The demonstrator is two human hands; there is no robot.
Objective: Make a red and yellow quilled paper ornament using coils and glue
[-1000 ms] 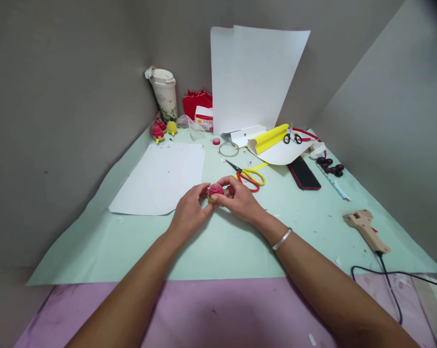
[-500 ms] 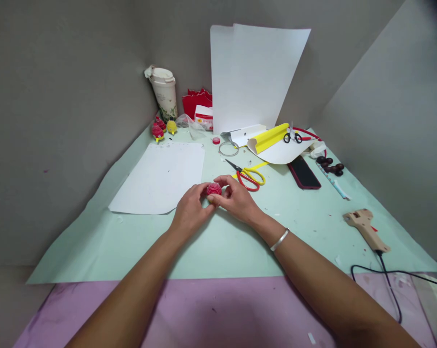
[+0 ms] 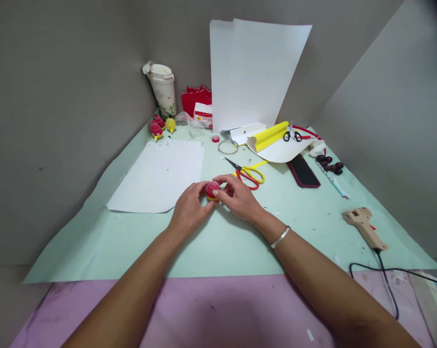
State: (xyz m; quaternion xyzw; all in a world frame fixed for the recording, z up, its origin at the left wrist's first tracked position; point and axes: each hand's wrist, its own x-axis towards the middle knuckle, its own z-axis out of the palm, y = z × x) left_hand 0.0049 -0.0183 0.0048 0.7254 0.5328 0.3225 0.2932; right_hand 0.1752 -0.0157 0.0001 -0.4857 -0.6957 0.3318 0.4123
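One ball, red (yellow beneath), clamped between left grip and right grip.

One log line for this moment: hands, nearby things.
left hand: holds red ball; right hand: holds same ball; beyond right hand: large scissors; by left hand: flat sheet

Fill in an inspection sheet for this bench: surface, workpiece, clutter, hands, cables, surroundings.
Surface: pale green sheet over a purple surface; small scraps scattered on both.
Workpiece: red-and-yellow ball, held between both hands.
Clutter: scissors just beyond the right hand; white paper beyond the left; phone and glue gun to the right.
Left hand: fingers on the ball's left side.
Right hand: thumb on the ball's near side.
Cables: black cord runs from the glue gun over the sheet's near edge.
Surroundings: grey walls; white boards upright at the back.
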